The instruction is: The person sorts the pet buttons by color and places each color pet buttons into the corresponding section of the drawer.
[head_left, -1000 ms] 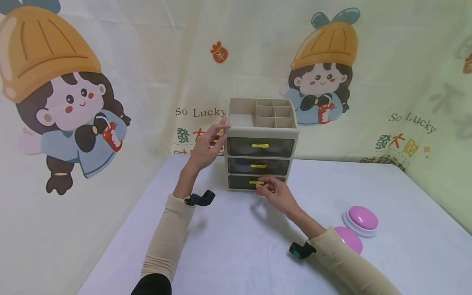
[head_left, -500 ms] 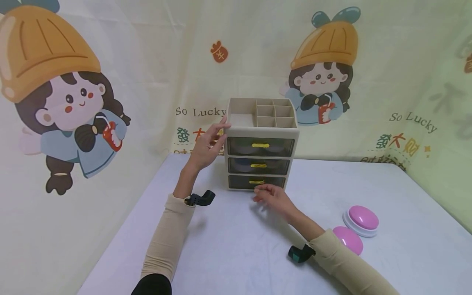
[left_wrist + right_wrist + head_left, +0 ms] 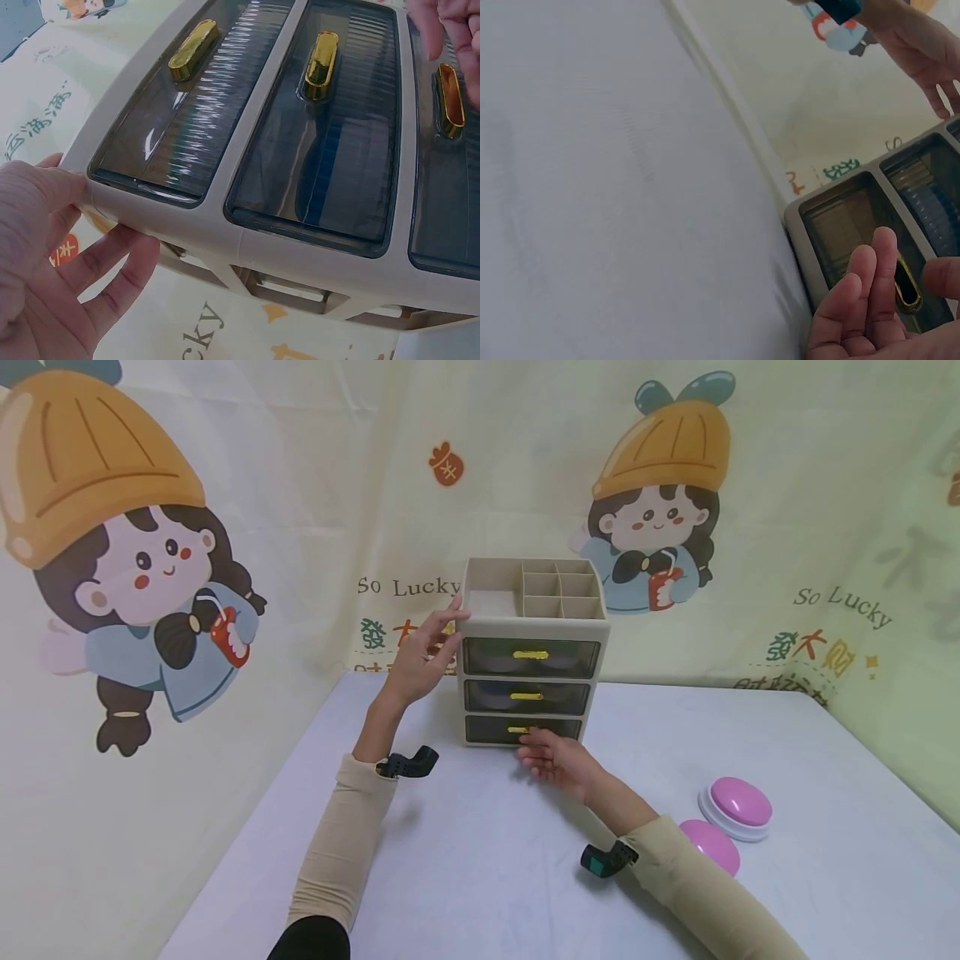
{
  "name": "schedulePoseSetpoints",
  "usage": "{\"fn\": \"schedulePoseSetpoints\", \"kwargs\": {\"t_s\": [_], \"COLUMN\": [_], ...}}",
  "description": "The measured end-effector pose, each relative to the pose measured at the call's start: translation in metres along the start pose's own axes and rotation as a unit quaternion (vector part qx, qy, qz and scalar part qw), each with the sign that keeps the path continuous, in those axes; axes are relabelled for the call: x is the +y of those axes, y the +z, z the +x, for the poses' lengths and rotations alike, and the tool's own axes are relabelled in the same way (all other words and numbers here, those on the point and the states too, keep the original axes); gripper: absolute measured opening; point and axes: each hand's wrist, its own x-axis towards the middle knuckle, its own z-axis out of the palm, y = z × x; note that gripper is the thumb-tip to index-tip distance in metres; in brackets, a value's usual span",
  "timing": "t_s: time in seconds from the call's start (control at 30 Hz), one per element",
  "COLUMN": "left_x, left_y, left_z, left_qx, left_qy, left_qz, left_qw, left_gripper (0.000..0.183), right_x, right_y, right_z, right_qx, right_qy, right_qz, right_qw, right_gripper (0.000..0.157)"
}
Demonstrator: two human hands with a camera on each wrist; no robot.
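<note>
A beige desktop drawer organizer (image 3: 533,628) stands upright at the far side of the table, its three dark see-through drawers pushed in. Fingertips of my left hand (image 3: 420,664) touch its upper left front corner and side; the fingers are spread and only slightly bent. Just in front of the bottom drawer (image 3: 487,729) is my right hand (image 3: 558,764). In the right wrist view, its fingers and thumb lie on either side of the drawer's gold handle (image 3: 917,303), with a gap between them. Bluish contents show dimly through the middle drawer (image 3: 322,150).
Two pink push buttons (image 3: 741,802) with white bases sit on the right, the nearer one partly hidden by the right sleeve (image 3: 697,877). Open compartments (image 3: 491,589) top the organizer. A printed cloth (image 3: 300,485) hangs behind the white tabletop (image 3: 465,860).
My right hand has dropped slightly away from the bottom drawer's handle, then come back up beside it with the palm turned more upward. The left hand and the drawers have stayed put.
</note>
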Motion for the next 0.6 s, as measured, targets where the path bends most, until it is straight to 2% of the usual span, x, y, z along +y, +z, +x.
{"fn": "schedulePoseSetpoints", "kwargs": {"t_s": [0.27,0.6], "left_x": [0.0005,-0.0014], "left_y": [-0.0001,-0.0005], "left_z": [-0.0005,0.0001], "left_qx": [-0.002,-0.001], "left_qy": [-0.001,0.0], "left_qz": [0.006,0.001], "left_qw": [1.0,1.0], "left_gripper": [0.037,0.037], "right_x": [-0.0009,-0.0005], "right_y": [-0.0027,0.0028], "right_z": [0.0053,0.0036], "right_qx": [0.012,0.039], "right_qy": [0.013,0.012], "right_qz": [0.062,0.074], "right_qw": [0.998,0.996], "right_gripper": [0.046,0.031]}}
